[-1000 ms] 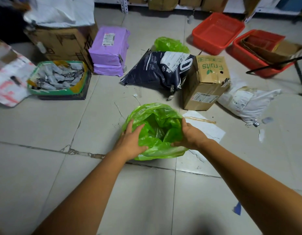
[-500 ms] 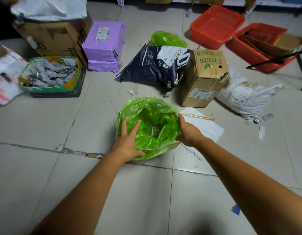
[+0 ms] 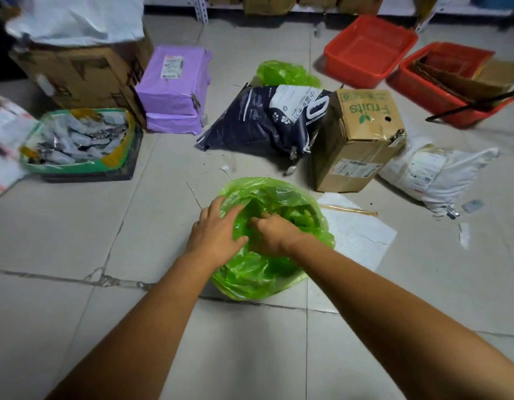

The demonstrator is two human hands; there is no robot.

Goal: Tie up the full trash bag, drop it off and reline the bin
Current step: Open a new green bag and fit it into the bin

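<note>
A translucent green trash bag (image 3: 267, 272) covers a round bin on the tiled floor in the middle of the head view; the bin itself is hidden under the plastic. My left hand (image 3: 214, 230) lies flat on the bag's left rim, fingers spread, thumb pressing the plastic. My right hand (image 3: 271, 232) reaches into the middle of the bag's mouth, its fingers curled around a fold of the green plastic. A second crumpled green bag (image 3: 287, 73) lies farther back on the floor.
Behind the bin are a dark pet-litter sack (image 3: 264, 119), a "Fruits" carton (image 3: 359, 140), a white parcel (image 3: 437, 171) and a paper sheet (image 3: 356, 235). Purple parcels (image 3: 175, 88), a green-lined box of packets (image 3: 79, 140), a big carton (image 3: 79, 73) stand left; red crates (image 3: 368, 47) back right.
My right hand has moved from the bag's right rim into the middle of its mouth and closed on the plastic. My left hand stays on the left rim. The bag's opening has narrowed.
</note>
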